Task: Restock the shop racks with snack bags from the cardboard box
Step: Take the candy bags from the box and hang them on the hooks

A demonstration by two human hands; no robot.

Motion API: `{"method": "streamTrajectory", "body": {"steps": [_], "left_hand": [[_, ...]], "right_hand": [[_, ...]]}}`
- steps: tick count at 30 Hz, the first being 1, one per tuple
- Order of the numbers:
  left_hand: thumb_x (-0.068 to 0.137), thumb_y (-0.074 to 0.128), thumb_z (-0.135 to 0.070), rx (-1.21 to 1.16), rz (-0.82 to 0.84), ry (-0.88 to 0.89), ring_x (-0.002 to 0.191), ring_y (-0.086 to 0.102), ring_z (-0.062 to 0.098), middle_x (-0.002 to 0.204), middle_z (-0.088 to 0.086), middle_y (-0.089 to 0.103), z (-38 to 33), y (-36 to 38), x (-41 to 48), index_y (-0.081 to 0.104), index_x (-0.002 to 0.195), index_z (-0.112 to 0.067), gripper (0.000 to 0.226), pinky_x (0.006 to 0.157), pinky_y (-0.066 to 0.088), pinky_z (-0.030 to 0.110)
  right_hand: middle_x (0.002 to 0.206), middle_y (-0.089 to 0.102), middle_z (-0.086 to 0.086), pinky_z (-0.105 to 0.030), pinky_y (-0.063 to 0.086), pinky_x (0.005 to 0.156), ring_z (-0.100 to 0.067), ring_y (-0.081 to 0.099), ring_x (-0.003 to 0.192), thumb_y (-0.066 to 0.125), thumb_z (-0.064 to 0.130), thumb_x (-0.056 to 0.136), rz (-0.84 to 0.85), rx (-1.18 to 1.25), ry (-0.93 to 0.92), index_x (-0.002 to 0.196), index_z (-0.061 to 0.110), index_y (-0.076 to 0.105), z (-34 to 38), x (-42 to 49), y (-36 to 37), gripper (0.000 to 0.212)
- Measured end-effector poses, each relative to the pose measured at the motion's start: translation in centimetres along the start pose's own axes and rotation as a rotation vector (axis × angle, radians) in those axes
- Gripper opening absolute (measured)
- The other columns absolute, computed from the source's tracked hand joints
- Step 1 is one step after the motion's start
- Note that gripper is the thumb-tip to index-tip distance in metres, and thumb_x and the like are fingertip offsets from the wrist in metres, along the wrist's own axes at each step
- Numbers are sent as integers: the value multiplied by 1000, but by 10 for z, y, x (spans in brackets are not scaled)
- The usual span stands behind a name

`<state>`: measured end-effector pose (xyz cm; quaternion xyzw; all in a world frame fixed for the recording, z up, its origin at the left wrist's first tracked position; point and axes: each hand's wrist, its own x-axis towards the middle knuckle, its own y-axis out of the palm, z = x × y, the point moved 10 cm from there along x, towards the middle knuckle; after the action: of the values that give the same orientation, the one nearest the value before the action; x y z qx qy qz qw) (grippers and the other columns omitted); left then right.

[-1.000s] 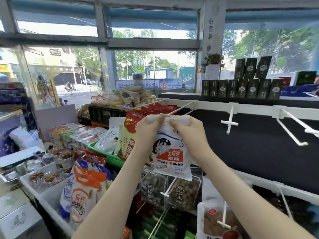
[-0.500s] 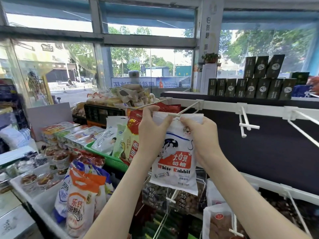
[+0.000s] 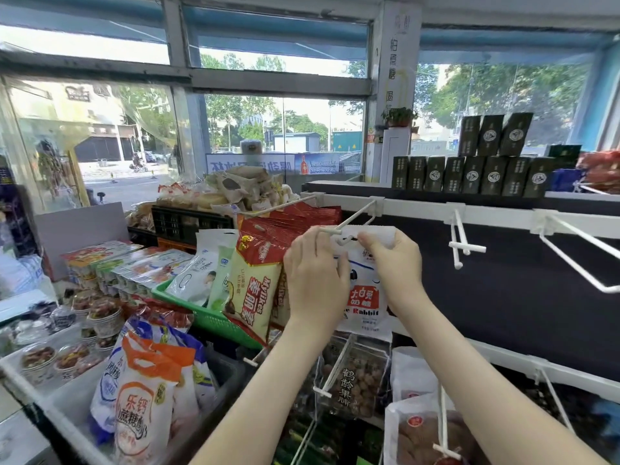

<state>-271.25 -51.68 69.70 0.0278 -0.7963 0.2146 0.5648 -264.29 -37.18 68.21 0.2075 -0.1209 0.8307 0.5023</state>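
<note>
We are facing the black rack panel (image 3: 503, 297), holding a White Rabbit candy bag (image 3: 365, 298) before it; our left hand (image 3: 315, 273) and right hand (image 3: 396, 266) are pinching its top edge at the tip of a white peg hook (image 3: 354, 215)

Both hands, left hand (image 3: 315, 273), right hand (image 3: 396, 263), pinch White Rabbit bag (image 3: 364, 297) at white hook (image 3: 349, 223).

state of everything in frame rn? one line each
White Rabbit bag: upright, held in both hands, top edge at the peg tip; cannot tell if threaded.
left hand: grips the bag's top left.
right hand: pinches the bag's top right.
peg: bare behind its tip.
double peg: empty.
Mylikes bag: upright, untouched.
dark boxes: standing upright in a row.
</note>
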Motion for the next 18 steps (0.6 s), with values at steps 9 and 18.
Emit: {"method": "streamTrajectory", "body": {"steps": [9, 18], "left_hand": [[86, 61, -9, -232, 327, -22, 141, 26, 30, 147, 17, 35, -6, 74, -15, 33, 144, -2, 65, 116, 25, 42], [92, 55, -13, -251, 318, 4, 143, 21, 30, 154, 20, 21, -11, 52, -64, 24, 147, -1, 64, 114, 22, 38]], "right_hand": [[87, 66, 0, -25, 48, 68, -16, 62, 87, 66, 27, 86, -73, -139, -15, 92, 13, 62, -13, 16, -7, 15], [143, 38, -4, -32, 29, 110, -17, 30, 132, 66, 16, 86, -55, -490, -229, 146, 17, 24, -15, -49, -11, 74]]}}
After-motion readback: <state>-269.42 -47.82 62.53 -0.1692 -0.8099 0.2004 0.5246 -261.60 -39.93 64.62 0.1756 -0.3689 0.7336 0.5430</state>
